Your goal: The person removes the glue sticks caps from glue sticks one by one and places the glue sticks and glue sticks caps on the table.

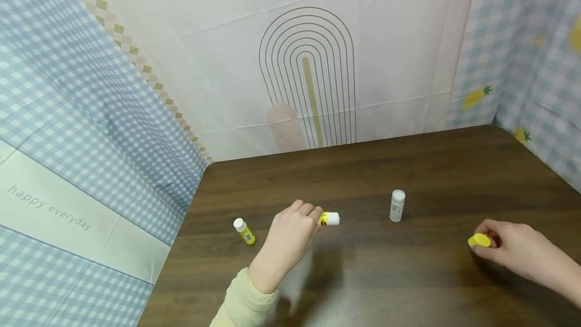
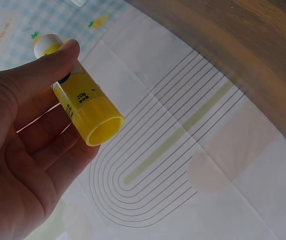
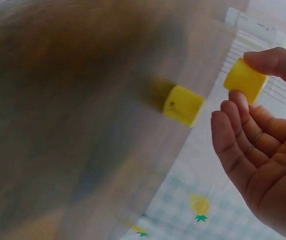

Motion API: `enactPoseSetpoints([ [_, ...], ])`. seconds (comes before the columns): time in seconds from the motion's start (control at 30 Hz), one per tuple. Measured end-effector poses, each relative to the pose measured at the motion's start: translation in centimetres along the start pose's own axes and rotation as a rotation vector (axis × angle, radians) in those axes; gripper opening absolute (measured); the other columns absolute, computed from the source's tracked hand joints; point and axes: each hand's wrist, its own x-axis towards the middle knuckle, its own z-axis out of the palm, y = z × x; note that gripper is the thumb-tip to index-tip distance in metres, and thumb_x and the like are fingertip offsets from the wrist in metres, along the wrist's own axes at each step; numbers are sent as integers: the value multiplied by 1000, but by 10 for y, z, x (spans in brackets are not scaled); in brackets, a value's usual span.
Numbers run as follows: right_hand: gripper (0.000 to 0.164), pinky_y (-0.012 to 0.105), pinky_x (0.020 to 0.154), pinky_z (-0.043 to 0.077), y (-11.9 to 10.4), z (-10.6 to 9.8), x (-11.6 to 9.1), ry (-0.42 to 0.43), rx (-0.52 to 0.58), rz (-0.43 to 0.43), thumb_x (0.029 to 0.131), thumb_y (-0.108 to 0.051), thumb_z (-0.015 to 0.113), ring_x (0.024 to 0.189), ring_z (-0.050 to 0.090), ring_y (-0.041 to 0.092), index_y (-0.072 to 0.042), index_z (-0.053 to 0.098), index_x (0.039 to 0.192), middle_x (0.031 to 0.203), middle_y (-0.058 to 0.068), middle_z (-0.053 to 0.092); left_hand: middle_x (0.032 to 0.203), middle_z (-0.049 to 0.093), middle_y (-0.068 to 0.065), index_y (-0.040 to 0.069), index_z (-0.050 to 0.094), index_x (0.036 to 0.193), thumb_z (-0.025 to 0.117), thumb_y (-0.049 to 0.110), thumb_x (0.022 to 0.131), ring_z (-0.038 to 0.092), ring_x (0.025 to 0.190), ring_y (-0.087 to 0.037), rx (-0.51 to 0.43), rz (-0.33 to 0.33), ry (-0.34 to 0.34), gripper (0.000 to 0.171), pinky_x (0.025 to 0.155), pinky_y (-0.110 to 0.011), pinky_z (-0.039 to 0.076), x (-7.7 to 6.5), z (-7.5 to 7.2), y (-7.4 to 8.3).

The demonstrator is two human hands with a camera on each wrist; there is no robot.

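My left hand (image 1: 290, 228) grips a glue stick (image 2: 82, 95) with a yellow labelled body and a white end. That white end points right in the head view; the hollow yellow end faces the left wrist camera. Over the right side of the table, my right hand (image 1: 517, 249) pinches a yellow cap (image 3: 245, 80) between thumb and fingers. Another yellow cap-like piece (image 3: 183, 105) sits on the table near that hand in the right wrist view; I cannot pick it out separately in the head view.
Left of my left hand, a second yellow glue stick (image 1: 245, 232) with a white top stands on the brown wooden table (image 1: 363, 276). A white cylinder with a label (image 1: 397, 206) stands between the hands, farther back. Printed cloth (image 1: 399, 54) hangs behind the table.
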Motion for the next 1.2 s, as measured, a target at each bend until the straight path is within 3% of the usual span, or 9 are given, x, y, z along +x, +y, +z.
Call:
enactPoseSetpoints([
  [0.3, 25, 27, 53, 32, 15, 3, -8, -43, -53, 38, 85, -22, 78, 57, 38, 11, -3, 64, 93, 71, -4, 47, 86, 69, 5, 12, 73, 94, 90, 16, 72, 60, 78, -14, 9, 0, 3, 28, 65, -25, 53, 1, 1, 0],
  [0.6, 30, 35, 57, 40, 32, 7, -7, -170, -34, 95, 86, -23, 77, 62, 46, 15, 2, 65, 100, 74, -3, 56, 86, 69, 4, 11, 72, 94, 90, 16, 72, 60, 78, -14, 11, 0, -3, 29, 65, -25, 53, 1, 3, 1],
  [0.97, 31, 37, 58, 44, 30, 6, -9, -201, -38, 94, 85, -23, 78, 66, 50, 15, 1, 65, 99, 75, -4, 58, 85, 67, 3, 9, 72, 95, 91, 18, 71, 60, 77, -14, 15, 2, -14, 32, 65, -26, 53, 0, 3, 0],
  [1.2, 37, 40, 60, 47, 44, 15, -6, -221, -45, 105, 85, -32, 79, 67, 52, 15, -1, 66, 101, 78, -5, 60, 87, 68, 3, 9, 71, 96, 91, 18, 73, 60, 78, -14, -23, 6, 7, 32, 66, -26, 54, 0, 5, -1],
])
